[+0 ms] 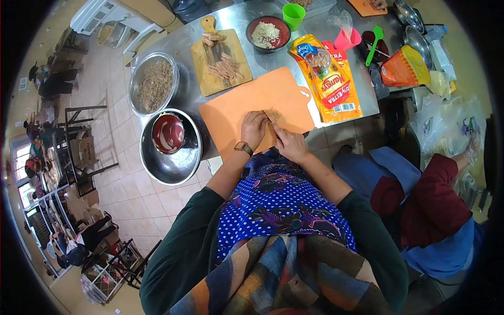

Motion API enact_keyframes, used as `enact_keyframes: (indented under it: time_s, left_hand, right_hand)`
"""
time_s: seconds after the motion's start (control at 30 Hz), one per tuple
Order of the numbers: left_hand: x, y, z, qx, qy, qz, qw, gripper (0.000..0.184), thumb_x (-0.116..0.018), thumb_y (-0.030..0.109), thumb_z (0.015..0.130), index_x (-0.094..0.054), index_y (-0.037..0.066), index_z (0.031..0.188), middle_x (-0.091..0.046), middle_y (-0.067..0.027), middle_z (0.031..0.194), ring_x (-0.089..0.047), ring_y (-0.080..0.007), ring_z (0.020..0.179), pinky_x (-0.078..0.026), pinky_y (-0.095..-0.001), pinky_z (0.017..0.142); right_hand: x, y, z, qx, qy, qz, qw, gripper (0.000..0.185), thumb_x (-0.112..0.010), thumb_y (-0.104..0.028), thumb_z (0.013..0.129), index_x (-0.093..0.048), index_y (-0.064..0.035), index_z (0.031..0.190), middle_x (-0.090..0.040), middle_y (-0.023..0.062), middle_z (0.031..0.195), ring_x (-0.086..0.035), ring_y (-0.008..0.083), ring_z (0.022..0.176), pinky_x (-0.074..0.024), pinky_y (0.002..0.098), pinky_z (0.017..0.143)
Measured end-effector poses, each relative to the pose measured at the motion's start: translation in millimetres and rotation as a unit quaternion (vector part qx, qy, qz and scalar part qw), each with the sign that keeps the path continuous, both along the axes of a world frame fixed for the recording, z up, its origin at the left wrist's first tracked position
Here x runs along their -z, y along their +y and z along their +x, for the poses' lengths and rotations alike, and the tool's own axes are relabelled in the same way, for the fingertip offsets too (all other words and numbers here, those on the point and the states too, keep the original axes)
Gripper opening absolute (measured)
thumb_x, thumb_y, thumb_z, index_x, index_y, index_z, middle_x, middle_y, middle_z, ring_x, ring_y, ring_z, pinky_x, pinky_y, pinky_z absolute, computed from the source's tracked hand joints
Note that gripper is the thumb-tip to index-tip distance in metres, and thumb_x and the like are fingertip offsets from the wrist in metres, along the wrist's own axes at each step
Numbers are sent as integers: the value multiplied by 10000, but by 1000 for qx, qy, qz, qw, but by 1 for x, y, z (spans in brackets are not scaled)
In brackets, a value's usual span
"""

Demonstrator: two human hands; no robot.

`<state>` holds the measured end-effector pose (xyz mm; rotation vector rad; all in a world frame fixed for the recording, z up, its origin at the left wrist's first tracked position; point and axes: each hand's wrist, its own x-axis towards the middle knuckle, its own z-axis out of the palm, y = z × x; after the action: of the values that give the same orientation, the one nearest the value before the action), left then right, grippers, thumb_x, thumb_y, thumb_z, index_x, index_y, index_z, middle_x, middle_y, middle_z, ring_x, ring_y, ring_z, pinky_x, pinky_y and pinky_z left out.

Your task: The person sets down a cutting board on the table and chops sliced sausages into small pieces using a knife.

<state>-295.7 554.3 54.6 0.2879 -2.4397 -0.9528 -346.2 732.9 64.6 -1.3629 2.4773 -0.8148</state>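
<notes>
On an orange cutting board [252, 97], my left hand [254, 127] has its fingers curled down, pressed on food that they mostly hide. My right hand [290, 145] is closed around what looks like a knife [272, 120], its forefinger stretched along it; only a little of the blade shows. Small brown chopped bits [273, 113] lie just beyond the fingertips of both hands. Behind this board is a wooden board [199, 58] carrying sausage pieces [212, 38] and a pile of thin sausage strips [226, 68].
Left stand a bowl of minced food [155, 86] and a steel bowl [168, 170] holding a red bowl [168, 133]. Behind are a bowl of chopped white food [266, 33] and a green cup [293, 17]. Yellow packets [331, 84] lie right, near a seated person [436, 205].
</notes>
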Motion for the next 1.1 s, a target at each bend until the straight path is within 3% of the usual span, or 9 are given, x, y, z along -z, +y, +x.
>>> enact_keyframes:
  time_s: [0.2,0.5,0.7,0.87,1.1]
  left_hand:
    - [3,-2,1,-1,-17,-11,1000,138,-704,-10,759,-662,30,885,-661,-109,872,-628,-314,837,-518,-389,745]
    - [-12,0,9,43,-38,-25,998,241,-722,44,741,-649,6,967,-620,-149,1055,-594,-345,976,-490,-428,872]
    - [-1,1,8,24,-50,-72,996,197,-700,30,759,-665,14,952,-645,-126,1009,-603,-319,972,-491,-418,851]
    - [1,0,7,5,-8,-60,998,98,-695,21,768,-686,20,866,-671,-110,887,-627,-305,869,-494,-403,815]
    - [1,-2,5,-9,-32,-23,999,80,-708,24,766,-687,21,843,-681,-111,883,-632,-303,861,-511,-399,773]
  right_hand:
    - [-8,24,16,9,-15,43,999,623,-570,-133,829,-402,-54,1424,-653,150,896,-652,326,676,-529,437,582]
    - [-2,6,11,12,-21,21,999,610,-581,-131,818,-432,-52,1405,-658,144,889,-661,320,693,-537,429,595]
    - [-4,8,12,30,-22,21,999,617,-592,-148,816,-438,-57,1406,-656,148,893,-660,321,694,-538,427,599]
    - [-12,14,11,30,-16,48,998,634,-602,-148,810,-431,-61,1415,-655,134,883,-658,316,682,-535,423,591]
    - [-18,3,10,25,-17,17,999,646,-611,-136,799,-432,-70,1416,-645,124,856,-651,304,662,-535,414,583]
